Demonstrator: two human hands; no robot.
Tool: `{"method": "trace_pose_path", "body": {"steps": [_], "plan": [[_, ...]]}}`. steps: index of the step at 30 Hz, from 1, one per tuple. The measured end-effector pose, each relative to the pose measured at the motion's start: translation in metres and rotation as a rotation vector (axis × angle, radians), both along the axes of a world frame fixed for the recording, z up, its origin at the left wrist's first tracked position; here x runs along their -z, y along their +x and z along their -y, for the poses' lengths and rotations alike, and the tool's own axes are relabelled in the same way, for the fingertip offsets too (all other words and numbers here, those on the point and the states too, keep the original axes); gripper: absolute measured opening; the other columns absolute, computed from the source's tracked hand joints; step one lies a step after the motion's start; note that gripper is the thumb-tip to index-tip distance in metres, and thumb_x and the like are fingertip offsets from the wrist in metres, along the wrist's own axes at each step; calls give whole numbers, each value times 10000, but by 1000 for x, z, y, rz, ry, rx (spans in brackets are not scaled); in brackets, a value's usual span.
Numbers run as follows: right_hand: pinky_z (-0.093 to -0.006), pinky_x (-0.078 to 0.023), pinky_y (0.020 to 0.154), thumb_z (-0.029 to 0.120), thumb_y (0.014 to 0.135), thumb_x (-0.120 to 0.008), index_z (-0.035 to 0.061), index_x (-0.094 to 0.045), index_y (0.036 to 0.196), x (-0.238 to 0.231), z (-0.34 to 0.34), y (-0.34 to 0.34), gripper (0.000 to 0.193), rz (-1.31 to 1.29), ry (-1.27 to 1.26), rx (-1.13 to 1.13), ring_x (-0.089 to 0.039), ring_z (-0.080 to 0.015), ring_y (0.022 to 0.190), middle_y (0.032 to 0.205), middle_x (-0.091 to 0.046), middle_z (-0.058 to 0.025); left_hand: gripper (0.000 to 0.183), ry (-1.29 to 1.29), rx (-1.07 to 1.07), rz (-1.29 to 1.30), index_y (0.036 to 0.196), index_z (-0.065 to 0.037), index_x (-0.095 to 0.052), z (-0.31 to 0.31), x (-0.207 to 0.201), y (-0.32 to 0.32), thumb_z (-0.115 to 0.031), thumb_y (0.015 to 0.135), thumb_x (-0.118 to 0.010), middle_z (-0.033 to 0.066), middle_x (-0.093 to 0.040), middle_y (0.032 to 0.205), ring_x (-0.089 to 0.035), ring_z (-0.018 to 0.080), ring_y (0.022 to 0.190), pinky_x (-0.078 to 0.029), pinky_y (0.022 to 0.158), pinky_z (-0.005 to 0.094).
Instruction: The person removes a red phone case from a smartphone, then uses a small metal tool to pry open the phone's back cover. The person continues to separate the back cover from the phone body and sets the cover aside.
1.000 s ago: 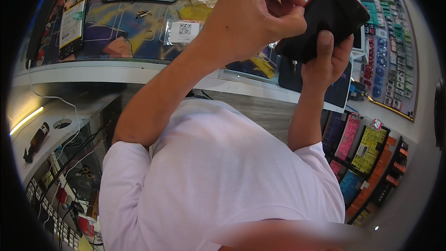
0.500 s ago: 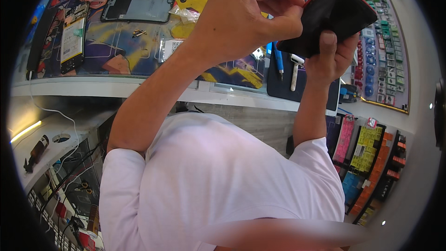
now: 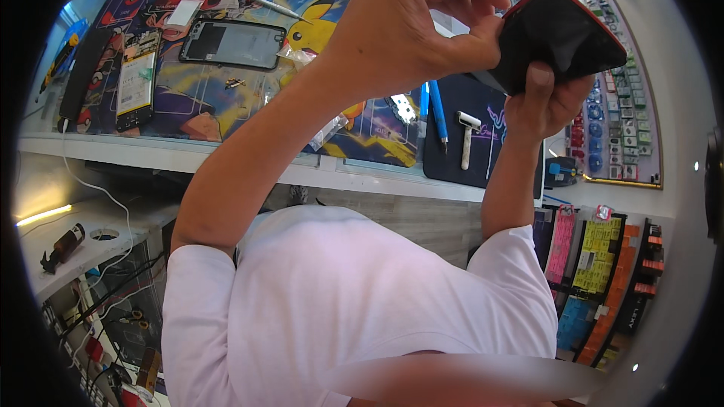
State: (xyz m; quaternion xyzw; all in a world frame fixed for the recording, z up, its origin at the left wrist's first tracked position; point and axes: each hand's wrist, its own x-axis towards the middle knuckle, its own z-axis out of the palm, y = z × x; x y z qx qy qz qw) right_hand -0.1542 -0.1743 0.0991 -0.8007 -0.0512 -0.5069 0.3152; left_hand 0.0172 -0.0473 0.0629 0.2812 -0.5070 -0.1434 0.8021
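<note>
My right hand (image 3: pixel 544 104) holds up a phone (image 3: pixel 554 38) with a black face and a red edge, thumb on the face. The phone is tilted above the right end of the bench. My left hand (image 3: pixel 430 22) is closed in a pinch at the phone's left edge; what sits between its fingertips is too small to make out. Under my left forearm, clear plastic bags (image 3: pixel 326 134) lie partly hidden. An opened phone (image 3: pixel 137 79) with its battery showing lies at the far left, beside an empty black phone frame (image 3: pixel 232 44).
A colourful printed mat (image 3: pixel 181 117) covers the bench, with small screws (image 3: pixel 236 83), a screwdriver (image 3: pixel 275 6) and a perforated metal piece (image 3: pixel 402 108) on it. On a black mat (image 3: pixel 452 158) lie a blue pen-like tool (image 3: pixel 438 113) and a white roller (image 3: pixel 467 136). Parts racks (image 3: pixel 599 256) stand right.
The bench has shifted lower in the view, showing more of its far side. Both hands and the phone appear slightly farther right and lower, the left hand's pinch kept at the phone's edge.
</note>
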Motion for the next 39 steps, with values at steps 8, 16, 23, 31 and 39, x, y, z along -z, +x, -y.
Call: {"method": "trace_pose_path", "body": {"steps": [8, 16, 23, 31, 39], "plan": [[-414, -576, 1028, 152, 927, -745, -28, -425, 1466, -7, 1, 1, 653, 22, 0, -9, -643, -297, 1218, 1370, -596, -181, 216, 30, -52, 50, 1050, -22, -665, 1, -10, -1, -59, 854, -749, 44, -708, 931, -706, 92, 856, -563, 803, 245], [-407, -581, 1018, 209, 944, -740, -19, -421, 1471, -17, 11, 1, 656, 52, -95, 32, -643, -294, 1220, 1385, -587, -180, 206, -122, -102, 110, 1034, -10, -672, 10, -21, 1, -67, 849, -740, 77, -718, 918, -720, 126, 845, -568, 800, 263], [-360, -538, 1022, 166, 940, -731, -23, -443, 1446, -21, 15, 5, 612, 80, 3, -40, -647, -230, 1186, 1342, -617, -149, 218, -169, -82, 155, 1035, -4, -672, 18, -30, 9, -78, 842, -742, 87, -720, 897, -719, 140, 834, -566, 794, 270], [-413, -551, 1061, 148, 1006, -659, 28, -410, 1511, -35, 33, 7, 576, 44, 15, -114, -627, -266, 1248, 1414, -580, -160, 219, -236, -151, 277, 1034, -21, -667, 26, -48, 20, -53, 829, -737, 68, -712, 882, -711, 130, 814, -561, 770, 273], [-300, -513, 991, 102, 937, -754, 21, -526, 1346, -34, 28, 12, 475, 88, 158, -110, -637, -146, 1105, 1246, -657, -85, 255, -280, -143, 269, 1066, -39, -652, 41, -51, 24, -33, 819, -715, 66, -678, 945, -685, 116, 806, -554, 747, 261]]}}
